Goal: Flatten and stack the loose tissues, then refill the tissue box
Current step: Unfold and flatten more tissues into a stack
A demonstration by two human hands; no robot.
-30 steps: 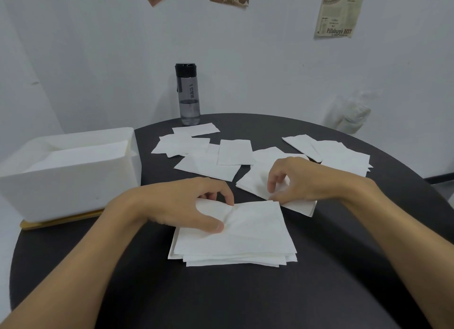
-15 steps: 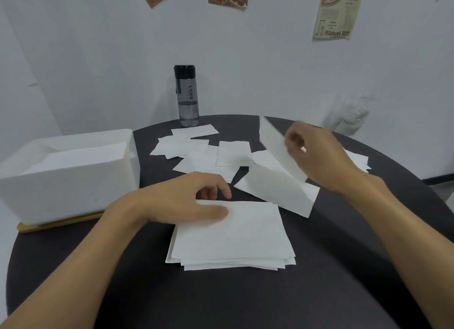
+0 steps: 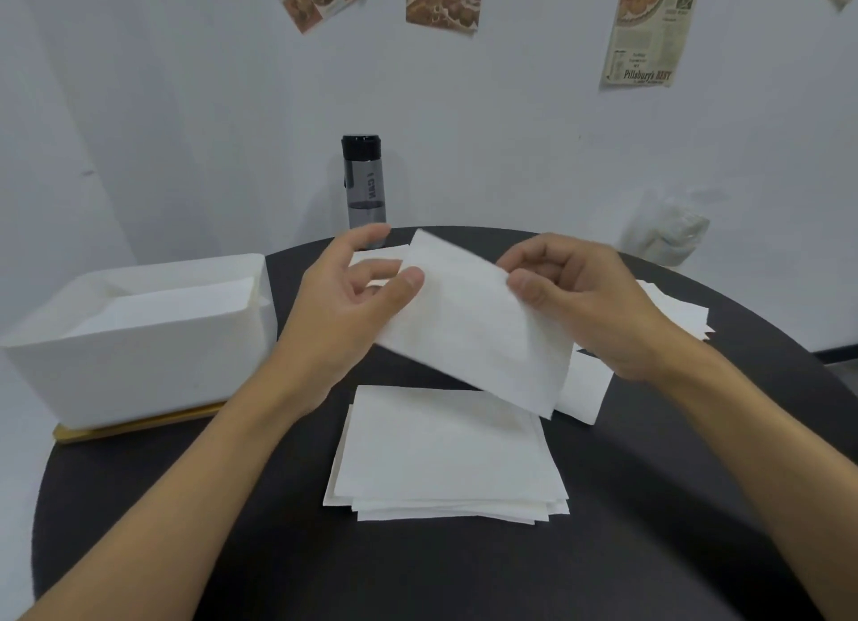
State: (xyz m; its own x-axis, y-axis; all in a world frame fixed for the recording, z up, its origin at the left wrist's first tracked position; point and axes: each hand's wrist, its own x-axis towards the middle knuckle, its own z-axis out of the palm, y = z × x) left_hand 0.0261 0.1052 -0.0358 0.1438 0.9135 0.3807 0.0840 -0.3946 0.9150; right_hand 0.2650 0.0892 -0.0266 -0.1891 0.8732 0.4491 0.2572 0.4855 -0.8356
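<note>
Black round table (image 3: 650,551). White tissue box (image 3: 139,342) at 9 o'clock, open-topped, on wooden base (image 3: 139,428). Flattened stack of tissues (image 3: 445,453) at 6 o'clock. Single tissue (image 3: 478,328) held in air above table centre, tilted, over stack's far edge. Left hand (image 3: 343,305) pinching tissue's 9 o'clock edge, thumb on top; right hand (image 3: 589,305) pinching its 3 o'clock edge. Loose tissues (image 3: 682,314) at 3 o'clock, beyond right hand. Dark bottle (image 3: 364,184) upright at 12 o'clock.

Two hands (image 3: 346,314) (image 3: 587,305), one held tissue (image 3: 473,337), one stack (image 3: 445,453), one tissue box (image 3: 139,370), one bottle (image 3: 364,188).
</note>
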